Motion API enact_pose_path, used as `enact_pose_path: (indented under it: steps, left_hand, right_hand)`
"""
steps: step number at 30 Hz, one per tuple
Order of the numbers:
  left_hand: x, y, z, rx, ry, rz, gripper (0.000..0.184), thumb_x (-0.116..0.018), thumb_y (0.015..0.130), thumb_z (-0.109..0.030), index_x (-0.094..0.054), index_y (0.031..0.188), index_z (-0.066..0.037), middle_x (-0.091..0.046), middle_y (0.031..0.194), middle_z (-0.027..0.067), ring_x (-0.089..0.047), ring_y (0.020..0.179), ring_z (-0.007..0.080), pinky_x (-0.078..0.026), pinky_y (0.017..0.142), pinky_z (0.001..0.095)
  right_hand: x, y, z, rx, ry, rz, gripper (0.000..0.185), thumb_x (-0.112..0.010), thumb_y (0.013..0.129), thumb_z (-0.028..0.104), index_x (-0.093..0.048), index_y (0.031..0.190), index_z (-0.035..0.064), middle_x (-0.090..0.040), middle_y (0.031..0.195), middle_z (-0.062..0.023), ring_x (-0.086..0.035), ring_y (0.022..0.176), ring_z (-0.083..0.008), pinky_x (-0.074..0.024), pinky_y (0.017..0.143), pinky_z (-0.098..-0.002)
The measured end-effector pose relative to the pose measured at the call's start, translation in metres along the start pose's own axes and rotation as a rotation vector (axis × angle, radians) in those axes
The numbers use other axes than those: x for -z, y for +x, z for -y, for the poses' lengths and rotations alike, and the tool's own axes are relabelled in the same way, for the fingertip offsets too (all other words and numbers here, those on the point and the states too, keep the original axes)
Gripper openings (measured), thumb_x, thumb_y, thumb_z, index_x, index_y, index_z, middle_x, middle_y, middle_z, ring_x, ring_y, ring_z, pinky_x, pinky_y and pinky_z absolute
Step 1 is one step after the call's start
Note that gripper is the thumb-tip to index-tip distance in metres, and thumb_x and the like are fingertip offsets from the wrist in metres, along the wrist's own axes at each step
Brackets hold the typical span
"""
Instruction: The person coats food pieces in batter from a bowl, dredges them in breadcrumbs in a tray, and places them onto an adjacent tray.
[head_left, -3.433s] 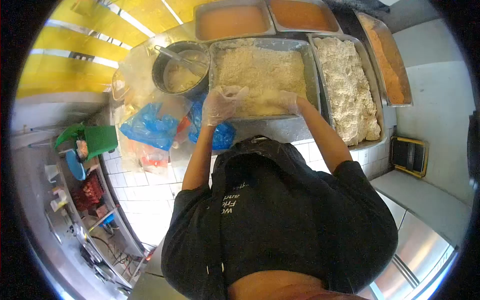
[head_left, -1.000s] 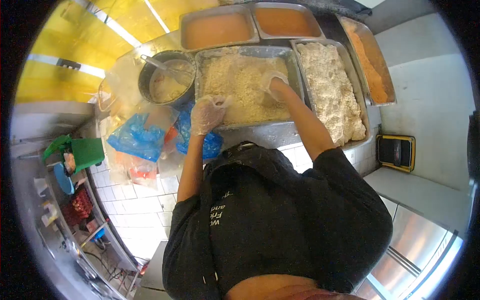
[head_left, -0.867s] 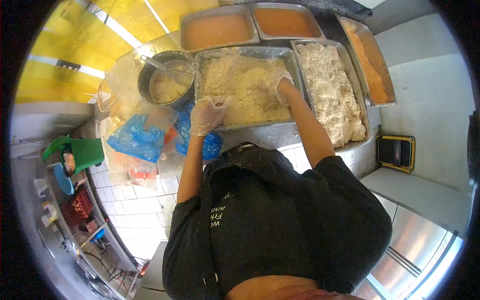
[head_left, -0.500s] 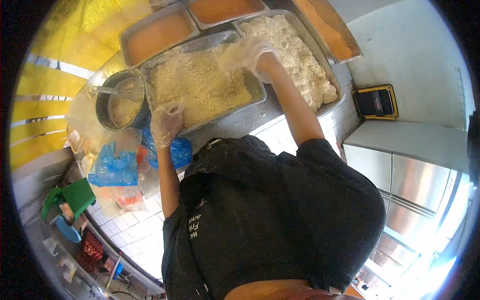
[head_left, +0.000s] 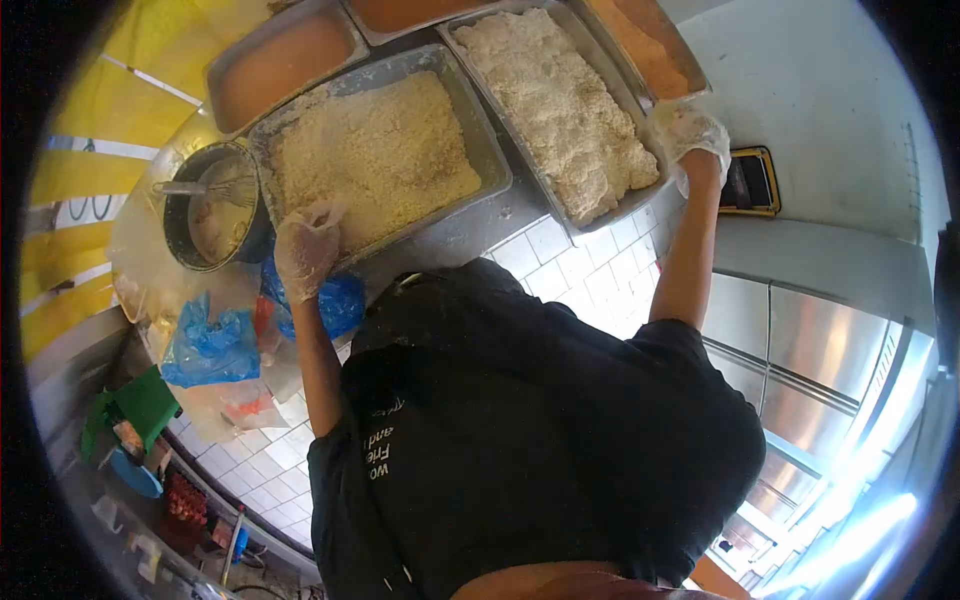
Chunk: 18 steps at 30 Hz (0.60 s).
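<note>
My left hand [head_left: 307, 254], in a clear plastic glove, is closed around the near left corner of a metal tray [head_left: 497, 160] of pale yellow crumbs [head_left: 375, 160]. To the right stands a second metal tray [head_left: 632, 196], heaped with lumpy whitish flour coating [head_left: 560, 115]. My right hand [head_left: 690, 138], also gloved, is at the right rim of this flour tray, fingers curled at its edge. The fingertips are partly hidden by the loose glove.
A dark pot [head_left: 192, 240] of pale liquid holds a whisk [head_left: 225, 190]. Trays of orange powder stand behind [head_left: 285, 65] and at the far right [head_left: 640, 45]. Blue plastic bags [head_left: 212, 345] hang left of my body. A black and yellow case [head_left: 750, 182] is by the wall.
My right hand has moved right, from above the crumb tray to the flour tray's right rim. My left hand stays at the crumb tray's corner. The view has shifted slightly.
</note>
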<state>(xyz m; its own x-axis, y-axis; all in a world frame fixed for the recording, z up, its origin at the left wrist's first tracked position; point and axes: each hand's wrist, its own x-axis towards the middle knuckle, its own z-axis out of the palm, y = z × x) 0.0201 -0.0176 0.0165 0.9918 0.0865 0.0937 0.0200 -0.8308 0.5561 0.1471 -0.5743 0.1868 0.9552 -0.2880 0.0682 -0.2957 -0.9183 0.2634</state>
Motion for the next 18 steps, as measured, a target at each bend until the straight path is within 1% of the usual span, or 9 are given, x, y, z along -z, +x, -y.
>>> enact_pose_path:
  steps: [2, 4, 5, 7, 9, 10, 15, 17, 18]
  left_hand:
    - [0.001, 0.001, -0.003, 0.003, 0.045, -0.009, 0.030, -0.064, 0.094, -0.040, -0.079, 0.101, -0.015, -0.072, 0.095, 0.0189, -0.069, 0.089, 0.0381, -0.053, 0.075, 0.0431]
    - [0.006, 0.004, -0.010, 0.086, -0.026, 0.101, 0.031, -0.063, 0.095, -0.042, -0.078, 0.102, -0.015, -0.072, 0.095, 0.0193, -0.069, 0.088, 0.0387, -0.053, 0.074, 0.0434]
    - [0.003, 0.004, -0.005, 0.084, -0.021, 0.098, 0.031, -0.063, 0.095, -0.042, -0.078, 0.102, -0.015, -0.072, 0.095, 0.0193, -0.069, 0.088, 0.0387, -0.053, 0.074, 0.0434]
    - [-0.007, 0.002, 0.007, -0.129, 0.023, -0.035, 0.022, -0.066, 0.094, -0.028, -0.077, 0.096, -0.009, -0.074, 0.089, 0.0141, -0.070, 0.079, 0.0320, -0.052, 0.070, 0.0402]
    - [-0.003, 0.002, 0.003, -0.055, 0.065, -0.005, 0.022, -0.064, 0.095, -0.027, -0.077, 0.097, -0.009, -0.074, 0.088, 0.0134, -0.070, 0.078, 0.0320, -0.052, 0.069, 0.0408]
    - [-0.002, 0.001, 0.000, 0.023, 0.098, 0.030, 0.022, -0.062, 0.096, -0.027, -0.077, 0.098, -0.010, -0.074, 0.087, 0.0128, -0.069, 0.077, 0.0319, -0.052, 0.069, 0.0413]
    - [0.005, 0.000, -0.007, -0.038, 0.116, 0.019, 0.024, -0.060, 0.096, -0.028, -0.077, 0.100, -0.010, -0.074, 0.091, 0.0135, -0.069, 0.079, 0.0337, -0.052, 0.070, 0.0406]
    - [0.005, 0.001, -0.006, -0.083, 0.166, 0.007, 0.026, -0.061, 0.096, -0.030, -0.077, 0.099, -0.010, -0.074, 0.091, 0.0140, -0.069, 0.080, 0.0347, -0.053, 0.071, 0.0406]
    - [0.005, 0.002, -0.006, -0.007, 0.067, 0.039, 0.028, -0.063, 0.094, -0.035, -0.077, 0.100, -0.012, -0.073, 0.091, 0.0172, -0.069, 0.082, 0.0370, -0.053, 0.071, 0.0430]
  right_hand:
    - [-0.041, 0.003, -0.023, -0.072, -0.027, 0.076, 0.045, -0.059, 0.091, 0.045, -0.072, 0.118, 0.0122, -0.071, 0.118, -0.0172, -0.066, 0.112, -0.0379, -0.0516, 0.096, -0.0466]
    - [-0.069, 0.007, -0.041, -0.001, -0.046, 0.079, 0.044, -0.060, 0.091, 0.046, -0.073, 0.116, 0.0128, -0.071, 0.119, -0.0153, -0.065, 0.113, -0.0377, -0.0511, 0.097, -0.0473]
    - [-0.072, 0.006, -0.040, 0.023, -0.092, 0.153, 0.044, -0.059, 0.091, 0.047, -0.073, 0.116, 0.0136, -0.071, 0.119, -0.0152, -0.065, 0.114, -0.0372, -0.0511, 0.096, -0.0474]
    - [-0.075, 0.004, -0.038, 0.046, -0.129, 0.224, 0.044, -0.059, 0.091, 0.047, -0.074, 0.116, 0.0145, -0.070, 0.120, -0.0151, -0.064, 0.115, -0.0367, -0.0510, 0.096, -0.0476]
    - [-0.070, 0.004, -0.033, 0.202, -0.043, 0.251, 0.043, -0.059, 0.092, 0.047, -0.074, 0.116, 0.0154, -0.070, 0.120, -0.0152, -0.064, 0.114, -0.0362, -0.0514, 0.096, -0.0473]
    - [-0.068, 0.005, -0.029, 0.206, -0.036, 0.246, 0.043, -0.059, 0.092, 0.047, -0.074, 0.116, 0.0154, -0.070, 0.120, -0.0152, -0.064, 0.114, -0.0362, -0.0514, 0.096, -0.0473]
    - [-0.028, 0.010, 0.015, 0.166, 0.044, 0.098, 0.043, -0.060, 0.091, 0.046, -0.073, 0.117, 0.0146, -0.071, 0.116, -0.0156, -0.066, 0.109, -0.0379, -0.0519, 0.094, -0.0478]
    - [-0.038, 0.029, 0.021, 0.195, 0.064, 0.038, 0.043, -0.060, 0.090, 0.046, -0.072, 0.117, 0.0146, -0.071, 0.116, -0.0157, -0.066, 0.109, -0.0378, -0.0521, 0.093, -0.0477]
    - [-0.049, 0.045, 0.024, 0.223, 0.080, -0.014, 0.043, -0.060, 0.090, 0.045, -0.072, 0.118, 0.0146, -0.071, 0.115, -0.0158, -0.066, 0.109, -0.0378, -0.0524, 0.093, -0.0476]
